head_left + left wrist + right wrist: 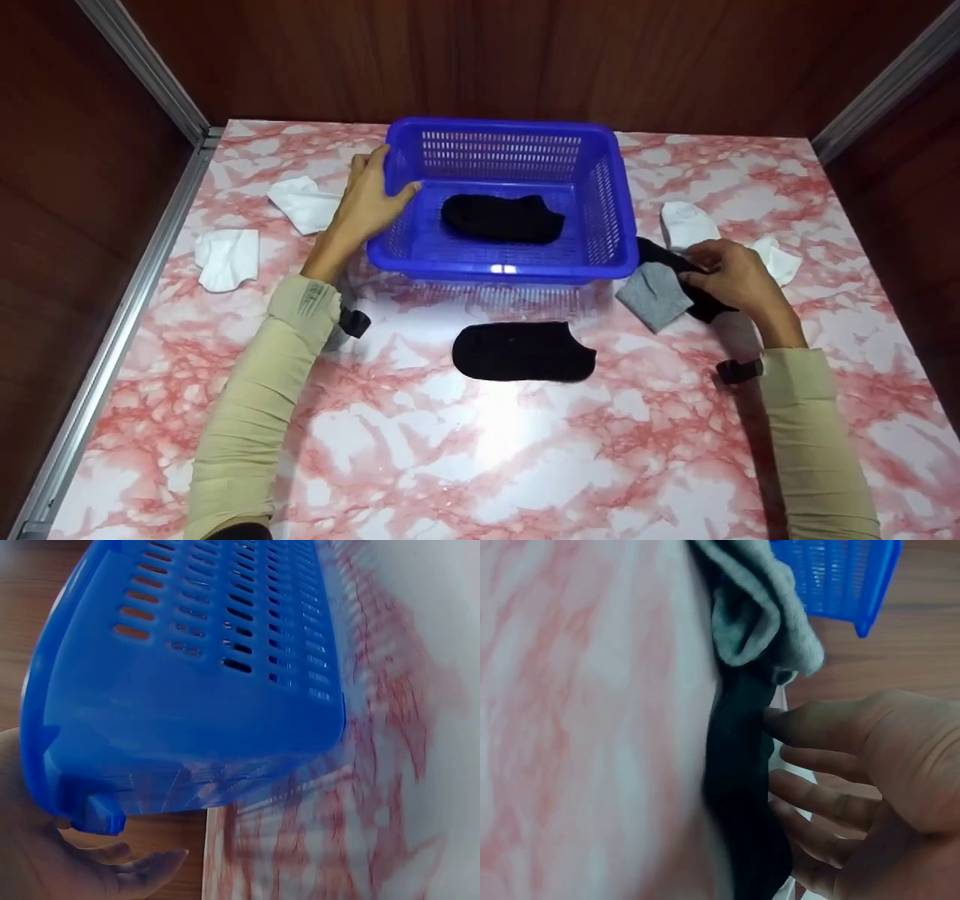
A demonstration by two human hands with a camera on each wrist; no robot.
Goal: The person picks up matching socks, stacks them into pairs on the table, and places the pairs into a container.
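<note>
My left hand (365, 196) grips the left rim of a blue plastic basket (502, 271), thumb over the inner side. In the left wrist view its fingers (142, 874) curve under the basket's rim corner. Inside the basket lies a black ankle sock (501, 218). At the right, my right hand (733, 279) touches another black sock (739, 765) with its fingertips, thumb and fingers apart. A folded grey sock (655, 296) lies partly over that black sock, beside the basket.
One more black sock (523, 351) lies flat in front of the basket. White socks rest left (227, 259) and right (688, 223) on the red-and-white marbled table (420, 465). Dark wooden panels (480, 60) wall the back and sides.
</note>
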